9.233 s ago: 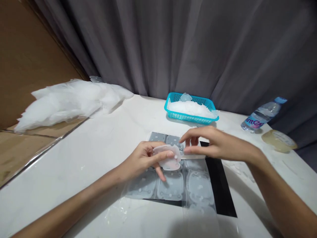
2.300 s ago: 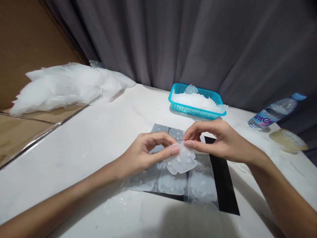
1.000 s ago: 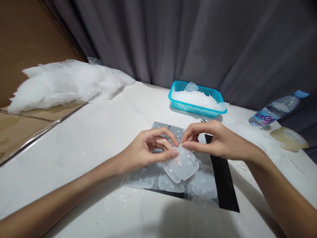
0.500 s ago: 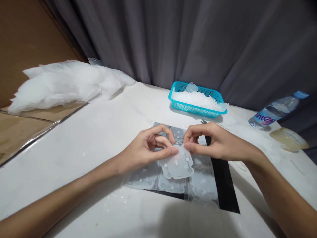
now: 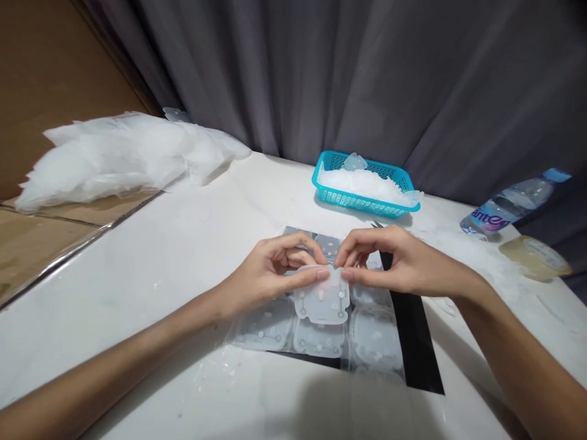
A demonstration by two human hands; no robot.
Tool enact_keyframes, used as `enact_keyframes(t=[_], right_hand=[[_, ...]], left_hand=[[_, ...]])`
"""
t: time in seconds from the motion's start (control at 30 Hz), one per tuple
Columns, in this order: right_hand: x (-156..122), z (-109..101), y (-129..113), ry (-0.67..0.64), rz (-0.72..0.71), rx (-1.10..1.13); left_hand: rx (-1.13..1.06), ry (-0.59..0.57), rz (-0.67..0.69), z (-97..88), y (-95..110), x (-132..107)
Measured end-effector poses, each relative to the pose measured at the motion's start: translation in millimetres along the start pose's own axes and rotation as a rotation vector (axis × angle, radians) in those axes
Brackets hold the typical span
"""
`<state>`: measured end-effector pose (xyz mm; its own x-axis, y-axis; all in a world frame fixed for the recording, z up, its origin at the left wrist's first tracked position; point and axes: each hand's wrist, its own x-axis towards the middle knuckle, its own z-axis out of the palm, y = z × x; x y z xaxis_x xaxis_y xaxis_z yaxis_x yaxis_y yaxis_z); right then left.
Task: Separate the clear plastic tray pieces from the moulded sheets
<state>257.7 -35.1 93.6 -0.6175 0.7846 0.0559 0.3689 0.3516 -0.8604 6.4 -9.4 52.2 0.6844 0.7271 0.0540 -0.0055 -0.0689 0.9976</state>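
White tabletop (image 5: pixel 174 256) spreads wide leftward; left hand (image 5: pixel 270 266), right hand (image 5: pixel 397 260) pinch translucent piece (image 5: pixel 321 305) near upper edge.

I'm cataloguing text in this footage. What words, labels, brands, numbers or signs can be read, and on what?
"amer": purple letters on the water bottle; blurred, so this reading is uncertain.
Held translucent piece: tiny marks, too small to read.
Yellowish roll by the bottle: pale patch on it, too blurred to tell if it bears text.

Below the grip, a white table (image 5: pixel 183 250) bears translucent pieces (image 5: pixel 320 340). Beyond the grip stands a turquoise basket (image 5: pixel 362 203).
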Motion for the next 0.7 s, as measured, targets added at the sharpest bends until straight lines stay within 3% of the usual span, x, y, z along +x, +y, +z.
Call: enact_keyframes(t=[0.37, 0.7], right_hand=[[-3.8, -6.7, 0.5, -0.006, 0.083, 0.074], [2.5, 1.5, 0.8, -0.235, 0.254, 0.115]], left_hand=[[0.064, -0.015, 0.050, -3.0, -0.5, 1.1], [0.021, -0.006, 0.078, -5.2, -7.8, 0.5]])
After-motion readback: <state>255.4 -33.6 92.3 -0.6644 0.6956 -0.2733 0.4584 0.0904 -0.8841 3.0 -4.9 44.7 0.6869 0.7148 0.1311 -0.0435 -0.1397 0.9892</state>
